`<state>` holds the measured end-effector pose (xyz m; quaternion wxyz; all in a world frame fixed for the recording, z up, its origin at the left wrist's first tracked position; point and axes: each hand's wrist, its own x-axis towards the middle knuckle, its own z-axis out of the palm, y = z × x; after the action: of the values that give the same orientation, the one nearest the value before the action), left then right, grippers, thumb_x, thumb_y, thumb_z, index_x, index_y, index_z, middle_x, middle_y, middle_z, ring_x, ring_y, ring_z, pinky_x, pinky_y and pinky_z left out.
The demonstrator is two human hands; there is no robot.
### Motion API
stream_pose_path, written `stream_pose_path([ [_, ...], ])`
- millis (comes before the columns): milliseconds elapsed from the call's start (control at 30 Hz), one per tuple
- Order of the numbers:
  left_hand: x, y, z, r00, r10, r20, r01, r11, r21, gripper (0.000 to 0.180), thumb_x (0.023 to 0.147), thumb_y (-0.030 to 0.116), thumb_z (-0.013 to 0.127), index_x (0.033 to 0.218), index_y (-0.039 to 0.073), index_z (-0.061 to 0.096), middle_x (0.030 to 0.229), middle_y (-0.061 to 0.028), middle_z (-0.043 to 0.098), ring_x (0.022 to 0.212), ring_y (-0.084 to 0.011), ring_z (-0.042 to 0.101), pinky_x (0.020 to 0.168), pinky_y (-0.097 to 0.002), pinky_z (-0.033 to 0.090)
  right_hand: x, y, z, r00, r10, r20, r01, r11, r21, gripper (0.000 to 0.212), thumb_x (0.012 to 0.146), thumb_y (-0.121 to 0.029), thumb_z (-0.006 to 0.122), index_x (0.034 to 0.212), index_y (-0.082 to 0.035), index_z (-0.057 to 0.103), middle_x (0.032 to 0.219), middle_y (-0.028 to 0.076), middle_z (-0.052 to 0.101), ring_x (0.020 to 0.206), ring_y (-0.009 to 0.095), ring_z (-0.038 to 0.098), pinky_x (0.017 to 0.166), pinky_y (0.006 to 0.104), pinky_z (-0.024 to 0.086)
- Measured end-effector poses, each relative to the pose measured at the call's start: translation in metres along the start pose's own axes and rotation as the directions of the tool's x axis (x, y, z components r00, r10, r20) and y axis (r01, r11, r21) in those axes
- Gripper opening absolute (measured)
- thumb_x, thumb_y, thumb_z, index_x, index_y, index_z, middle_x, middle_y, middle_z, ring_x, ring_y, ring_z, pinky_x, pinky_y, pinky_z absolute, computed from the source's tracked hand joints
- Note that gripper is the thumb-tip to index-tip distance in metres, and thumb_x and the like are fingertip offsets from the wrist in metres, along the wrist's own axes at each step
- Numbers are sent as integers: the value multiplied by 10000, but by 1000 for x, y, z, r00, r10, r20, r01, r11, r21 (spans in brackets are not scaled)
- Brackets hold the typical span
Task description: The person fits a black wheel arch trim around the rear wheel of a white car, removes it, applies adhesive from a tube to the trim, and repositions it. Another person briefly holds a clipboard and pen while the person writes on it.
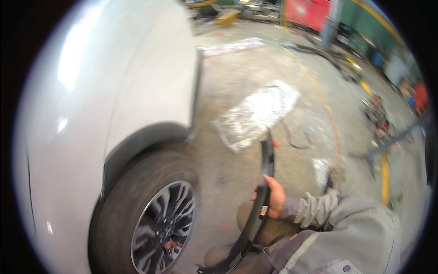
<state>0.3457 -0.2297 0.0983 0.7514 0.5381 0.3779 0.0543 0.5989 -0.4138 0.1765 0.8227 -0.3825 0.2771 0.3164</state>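
A long curved black wheel arch trim (249,228) stands on end before me, bowed between my knees and the floor beyond. My right hand (275,197) is closed round its middle, with fingertips showing on the trim's left side. A small sticker of white and red sits on the trim just below that hand. My left hand is out of sight. To the left is a pale car body (150,77) with a dark arch edge (137,139) over its tyre (119,219). The multi-spoke wheel rim (157,228) shows a small reddish patch low on it, too blurred to make out.
A crumpled silvery plastic wrap (260,112) lies on the concrete floor beyond the trim. Another flat wrapped strip (232,46) is farther off. Metal stand legs (392,144), a yellow floor line (385,180) and a red cabinet (308,13) are to the right and back.
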Motion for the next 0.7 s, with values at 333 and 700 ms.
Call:
stream_pose_path([
  [333, -125, 113, 31, 812, -422, 402, 371, 906, 202, 551, 943, 412, 608, 1327, 27, 519, 1233, -185, 601, 1108, -327, 580, 897, -429, 509, -133, -129, 61, 939, -137, -315, 148, 989, 9, 448, 933, -501, 554, 869, -62, 612, 704, 120, 641, 627, 210, 626, 541, 348, 499],
  [700, -177, 318, 184, 640, -551, 535, 388, 833, 394, 572, 951, 432, 584, 1372, 57, 491, 1285, -171, 580, 1175, -312, 550, 953, -437, 484, -274, -314, 74, 835, -247, -492, 457, 809, 369, 427, 936, -466, 571, 888, -44, 606, 753, 91, 629, 656, 219, 637, 557, 361, 538],
])
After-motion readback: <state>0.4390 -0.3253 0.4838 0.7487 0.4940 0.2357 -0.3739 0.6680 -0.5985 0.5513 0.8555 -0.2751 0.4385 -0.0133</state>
